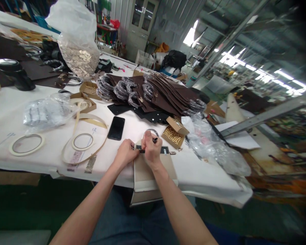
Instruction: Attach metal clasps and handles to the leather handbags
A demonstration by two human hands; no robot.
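A beige bag panel (144, 172) lies at the table's front edge, its lower part folded down over the edge. Across its top runs a black strip (163, 150) with a small metal plate, and a metal clasp (172, 153) sticks out at the right. My left hand (126, 152) is closed at the panel's upper left corner, its fingertips pinching the edge there. In the fist of my right hand (153, 151) is a slim black-handled tool (155, 140), held over the strip; its tip is hidden. A roll of clear tape or plastic ring stands partly behind this hand.
Right of my hands is a cardboard box of gold studs (171, 136), beside crumpled plastic bags (214, 146). Brown bag pieces with wrapped handles (165, 93) are stacked behind. A phone (116, 128), tape rolls (27, 144) and a loose strap (104, 136) lie left.
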